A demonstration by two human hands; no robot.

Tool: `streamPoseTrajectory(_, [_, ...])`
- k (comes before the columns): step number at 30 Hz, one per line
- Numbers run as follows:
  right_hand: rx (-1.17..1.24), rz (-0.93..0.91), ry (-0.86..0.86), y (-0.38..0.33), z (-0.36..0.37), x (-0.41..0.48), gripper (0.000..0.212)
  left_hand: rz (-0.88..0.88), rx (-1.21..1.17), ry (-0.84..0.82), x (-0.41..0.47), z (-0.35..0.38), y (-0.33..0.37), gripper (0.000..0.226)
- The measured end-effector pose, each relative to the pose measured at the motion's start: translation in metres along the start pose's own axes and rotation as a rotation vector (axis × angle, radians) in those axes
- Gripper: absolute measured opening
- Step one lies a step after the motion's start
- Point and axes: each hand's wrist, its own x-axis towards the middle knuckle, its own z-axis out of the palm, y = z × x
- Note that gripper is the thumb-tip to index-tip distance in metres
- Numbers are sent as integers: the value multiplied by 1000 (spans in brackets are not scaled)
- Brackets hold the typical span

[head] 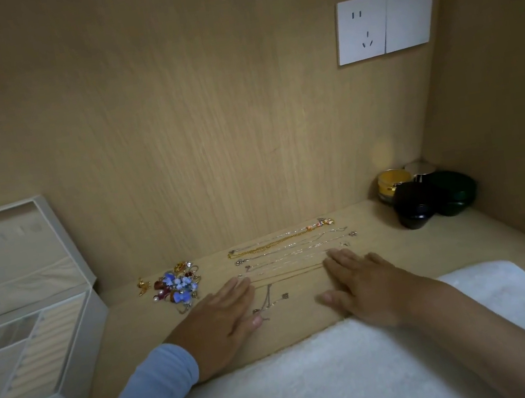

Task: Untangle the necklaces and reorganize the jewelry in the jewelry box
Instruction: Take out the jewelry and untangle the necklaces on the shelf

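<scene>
Flat hands flanked the necklaces (283,254).
The left hand (219,312) and right hand (367,285) pressed the desk (399,246), each grip spread, empty; a towel (317,379) covered its near edge.

An opened jewelry box (33,321) stands at the far left of the shelf (400,252), lid tipped back toward the wall. Just right of it lies a heap of small jewelry (175,286); further right, necklaces (289,249) lie in side-by-side rows near the back wall. In front of the rows the left hand (224,315) and right hand (361,286) rest flat, loose chains (270,300) between them. A towel (317,379) lies along the near edge beneath both forearms. Jars (426,197) cluster in the far right corner, below a wall socket (384,23)
</scene>
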Motion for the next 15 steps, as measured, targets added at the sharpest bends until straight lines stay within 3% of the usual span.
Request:
streamPoseTrajectory(2, [4,18,36,-3,1,0,80,-14,3,-11,1,0,1,109])
streamPoseTrajectory(5, [-41,-21,136,-8,1,3,84,-49,-75,36,-1,-4,6,91])
streamPoseTrajectory(8, [-64,-195,212,-26,-4,1,77,2,-76,107,-13,-5,5,103])
streamPoseTrajectory(11, [-14,-343,156,-50,-3,1,59,11,-35,19,-31,1,5,101])
streamPoseTrajectory(15, [23,-353,76,-57,6,-3,52,-76,-58,-148,-58,8,2,95])
